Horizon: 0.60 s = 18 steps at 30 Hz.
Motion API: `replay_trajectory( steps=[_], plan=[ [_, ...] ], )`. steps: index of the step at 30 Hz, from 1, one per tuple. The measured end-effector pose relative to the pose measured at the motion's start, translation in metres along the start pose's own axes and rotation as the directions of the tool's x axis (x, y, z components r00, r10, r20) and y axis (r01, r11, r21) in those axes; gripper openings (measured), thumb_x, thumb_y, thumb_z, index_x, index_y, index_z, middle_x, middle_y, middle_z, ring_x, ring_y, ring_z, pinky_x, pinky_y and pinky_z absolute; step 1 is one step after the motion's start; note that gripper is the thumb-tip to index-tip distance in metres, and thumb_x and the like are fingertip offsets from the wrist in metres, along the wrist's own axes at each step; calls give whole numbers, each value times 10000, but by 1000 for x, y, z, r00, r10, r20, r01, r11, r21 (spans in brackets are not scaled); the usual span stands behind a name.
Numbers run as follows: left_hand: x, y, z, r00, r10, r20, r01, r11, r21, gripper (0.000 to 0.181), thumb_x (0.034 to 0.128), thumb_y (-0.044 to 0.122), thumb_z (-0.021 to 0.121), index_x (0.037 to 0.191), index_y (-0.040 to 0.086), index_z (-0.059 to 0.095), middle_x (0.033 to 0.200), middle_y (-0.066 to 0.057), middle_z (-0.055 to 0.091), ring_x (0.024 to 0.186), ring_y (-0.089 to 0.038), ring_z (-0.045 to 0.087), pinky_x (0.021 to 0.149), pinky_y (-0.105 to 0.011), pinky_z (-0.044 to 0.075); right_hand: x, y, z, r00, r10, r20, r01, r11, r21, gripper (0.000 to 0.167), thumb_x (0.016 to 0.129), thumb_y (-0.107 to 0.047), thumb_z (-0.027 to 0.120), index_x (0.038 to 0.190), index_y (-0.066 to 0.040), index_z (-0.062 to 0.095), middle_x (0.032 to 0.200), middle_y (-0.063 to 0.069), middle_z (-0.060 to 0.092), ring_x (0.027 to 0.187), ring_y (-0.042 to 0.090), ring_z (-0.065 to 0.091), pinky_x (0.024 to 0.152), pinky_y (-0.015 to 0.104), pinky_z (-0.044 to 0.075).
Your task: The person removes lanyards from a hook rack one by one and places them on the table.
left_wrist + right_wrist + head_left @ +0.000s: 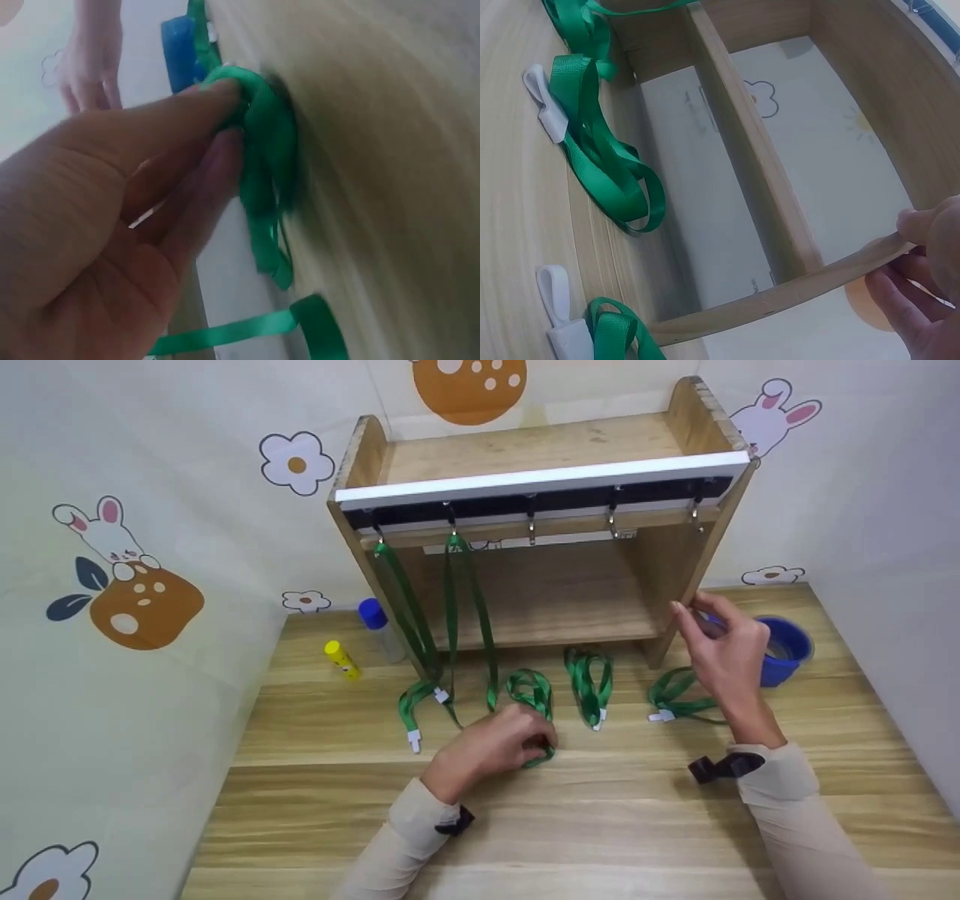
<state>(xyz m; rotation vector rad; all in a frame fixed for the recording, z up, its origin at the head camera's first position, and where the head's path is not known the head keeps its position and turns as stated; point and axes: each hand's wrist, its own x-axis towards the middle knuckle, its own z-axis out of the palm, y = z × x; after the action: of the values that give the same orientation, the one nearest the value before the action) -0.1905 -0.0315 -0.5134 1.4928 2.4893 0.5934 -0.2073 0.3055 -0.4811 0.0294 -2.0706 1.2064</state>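
My left hand (504, 741) pinches the near end of a bundled green lanyard (529, 681) on the table; in the left wrist view, thumb and fingers close on the green strap (271, 142). My right hand (726, 649) grips the right side panel of the wooden shelf (694, 577), thumb on one face and fingers on the other, as the right wrist view also shows. Two green lanyards (405, 600) hang from the two leftmost hooks; the other hooks (532, 531) are bare. Two more bundled lanyards (590, 686) (604, 161) lie in front of the shelf.
A blue container (784, 652) stands right of the shelf, beside my right hand. Left of the shelf are a yellow tube (342, 660) and a clear bottle with a blue cap (373, 613). Patterned sheeting surrounds the wooden table (600, 817) on the back and sides.
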Motion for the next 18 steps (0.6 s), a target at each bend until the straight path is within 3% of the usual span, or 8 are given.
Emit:
replay_trajectory(
  steps=[5, 9, 14, 18],
  plan=[
    [7, -3, 2, 1000, -6, 12, 5, 998, 61, 124, 1019, 57, 739, 1082, 114, 829, 1106, -7, 818, 1063, -136, 756, 937, -245, 628, 0, 1, 0, 1000, 3, 2, -3, 1000, -5, 269, 980, -216, 823, 1117, 15, 810, 1122, 174, 827, 1029, -112, 735, 851, 92, 584],
    [13, -8, 2, 1000, -23, 7, 23, 998, 60, 184, 1012, 6, 715, 1108, 113, 830, 1156, -18, 809, 1115, -158, 751, 960, -251, 629, 1, 1, 0, 1000, -6, -6, 6, 1000, -8, 237, 973, -193, 830, 1101, 6, 817, 1110, 175, 829, 1034, -38, 767, 845, 88, 583],
    [20, -14, 2, 999, -17, -38, 19, 998, 64, 241, 998, -51, 677, 1095, 103, 836, 1151, -14, 818, 1104, -158, 758, 945, -246, 633, 1, 3, 2, 999, -28, -31, 28, 999, 20, 198, 942, -106, 849, 1074, 38, 816, 1074, 219, 823, 986, -155, 716, 829, 76, 580],
    [23, -17, 3, 998, -13, -55, 17, 997, 71, 248, 991, -61, 665, 1079, 94, 837, 1115, -22, 818, 1066, -166, 764, 913, -257, 641, 2, 6, 4, 997, -48, -57, 50, 999, 23, 189, 920, -46, 854, 1059, 74, 810, 1056, 258, 813, 981, -165, 702, 819, 63, 572]
  ],
)
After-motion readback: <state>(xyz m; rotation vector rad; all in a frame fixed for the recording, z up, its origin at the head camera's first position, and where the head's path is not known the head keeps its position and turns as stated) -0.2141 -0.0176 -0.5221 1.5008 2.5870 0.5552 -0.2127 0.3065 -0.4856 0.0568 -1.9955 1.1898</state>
